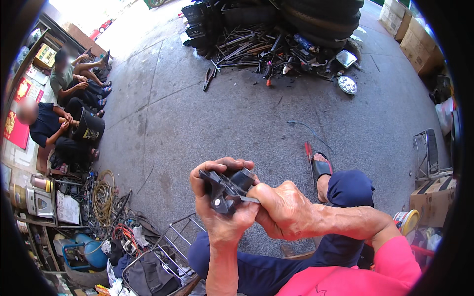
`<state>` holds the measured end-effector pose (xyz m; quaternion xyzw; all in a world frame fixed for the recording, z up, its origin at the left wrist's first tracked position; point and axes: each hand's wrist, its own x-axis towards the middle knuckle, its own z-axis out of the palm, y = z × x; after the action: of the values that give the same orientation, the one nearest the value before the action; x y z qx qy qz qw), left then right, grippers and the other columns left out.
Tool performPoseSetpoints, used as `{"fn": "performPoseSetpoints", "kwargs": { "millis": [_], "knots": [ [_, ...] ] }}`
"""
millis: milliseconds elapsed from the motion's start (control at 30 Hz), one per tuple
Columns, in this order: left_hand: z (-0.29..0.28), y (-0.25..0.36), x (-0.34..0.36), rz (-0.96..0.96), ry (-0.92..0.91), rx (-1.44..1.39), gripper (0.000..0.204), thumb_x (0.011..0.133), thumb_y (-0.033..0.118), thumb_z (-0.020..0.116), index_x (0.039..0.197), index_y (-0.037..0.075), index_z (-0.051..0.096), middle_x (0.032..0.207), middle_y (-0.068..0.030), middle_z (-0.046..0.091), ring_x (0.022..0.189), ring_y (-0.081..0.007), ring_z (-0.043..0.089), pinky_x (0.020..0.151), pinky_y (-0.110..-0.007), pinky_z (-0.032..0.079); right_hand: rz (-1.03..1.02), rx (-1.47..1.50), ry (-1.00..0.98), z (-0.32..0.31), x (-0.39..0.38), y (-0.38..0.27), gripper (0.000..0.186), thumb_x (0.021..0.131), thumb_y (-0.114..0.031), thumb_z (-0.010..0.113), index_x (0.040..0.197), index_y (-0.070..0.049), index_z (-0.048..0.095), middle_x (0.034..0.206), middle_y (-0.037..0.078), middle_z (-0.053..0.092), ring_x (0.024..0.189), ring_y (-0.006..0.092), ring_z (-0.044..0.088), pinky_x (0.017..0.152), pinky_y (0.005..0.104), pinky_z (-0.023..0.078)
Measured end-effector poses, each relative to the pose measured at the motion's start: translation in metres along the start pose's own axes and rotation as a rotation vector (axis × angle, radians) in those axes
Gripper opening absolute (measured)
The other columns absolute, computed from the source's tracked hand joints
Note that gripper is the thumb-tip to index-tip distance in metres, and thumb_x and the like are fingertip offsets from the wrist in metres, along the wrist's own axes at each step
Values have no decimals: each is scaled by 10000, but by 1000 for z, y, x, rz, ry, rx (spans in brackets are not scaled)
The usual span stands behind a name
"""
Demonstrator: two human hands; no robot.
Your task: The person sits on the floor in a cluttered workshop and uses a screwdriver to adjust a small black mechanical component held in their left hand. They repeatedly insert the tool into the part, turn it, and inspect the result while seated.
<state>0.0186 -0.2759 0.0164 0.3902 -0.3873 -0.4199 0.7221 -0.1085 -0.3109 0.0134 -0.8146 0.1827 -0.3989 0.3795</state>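
My left hand (223, 223) is wrapped round a black plastic part (220, 189) with a blocky housing and a round light spot on its near side. The fingers curl over its far edge. At the part's right side my right hand (288, 211) is closed, thumb against a thin grey strip (250, 199) that sticks out of the part. Whether the strip is separate or belongs to the part I cannot tell. Both hands meet in front of my knees. On the ground beside my sandalled foot (322, 170) lies a red-handled screwdriver (308, 150).
Ahead, tools and scrap parts (252, 47) lie before stacked tyres (323, 22), with pliers (209, 79) nearby. Two people sit at left by a black bucket (89, 124). Coiled cable (104, 192) and a wire rack (173, 237) stand lower left. Cardboard boxes (433, 200) line the right.
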Motion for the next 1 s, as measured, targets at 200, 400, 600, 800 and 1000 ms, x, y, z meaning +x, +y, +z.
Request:
{"fn": "performPoseSetpoints", "kwargs": {
  "millis": [200, 400, 600, 800, 1000],
  "knots": [
    [1, 0, 1, 53, -13, -92, 672, 653, -11, 761, 1212, 106, 407, 1174, -121, 511, 1130, -305, 518, 862, -438, 519, -35, -40, 44, -2, 2, -1, 212, 809, 12, 604, 949, -1, 445, 610, 114, 514, 456, 294, 559, 387, 366, 407],
    [-1, 0, 0, 71, 88, -72, 741, 607, 42, 853, 1178, 112, 386, 1182, -121, 480, 1127, -295, 523, 848, -434, 551, -37, -68, 50, -1, 3, -1, 212, 812, 35, 599, 981, 1, 475, 618, 101, 504, 459, 279, 560, 390, 354, 411],
    [-2, 1, -2, 59, 108, -24, 766, 608, 84, 864, 1202, 111, 382, 1198, -115, 464, 1153, -287, 503, 881, -443, 535, -47, -125, 29, -3, 3, -1, 198, 813, 18, 606, 962, -1, 477, 622, 103, 509, 459, 273, 557, 385, 355, 413],
    [-2, 2, -3, 47, 133, -7, 756, 630, 79, 834, 1223, 104, 367, 1241, -109, 427, 1204, -282, 460, 926, -451, 507, 1, -165, 18, -3, 4, -1, 176, 813, 9, 609, 937, 1, 484, 624, 105, 507, 459, 271, 557, 386, 350, 412],
    [-1, 1, -4, 80, 127, 37, 760, 653, 75, 833, 1236, 113, 348, 1276, -112, 397, 1228, -280, 437, 922, -429, 501, 32, -234, -11, -6, 5, -1, 160, 816, -3, 615, 903, -4, 481, 628, 108, 512, 461, 277, 557, 389, 352, 418]
  ]
}}
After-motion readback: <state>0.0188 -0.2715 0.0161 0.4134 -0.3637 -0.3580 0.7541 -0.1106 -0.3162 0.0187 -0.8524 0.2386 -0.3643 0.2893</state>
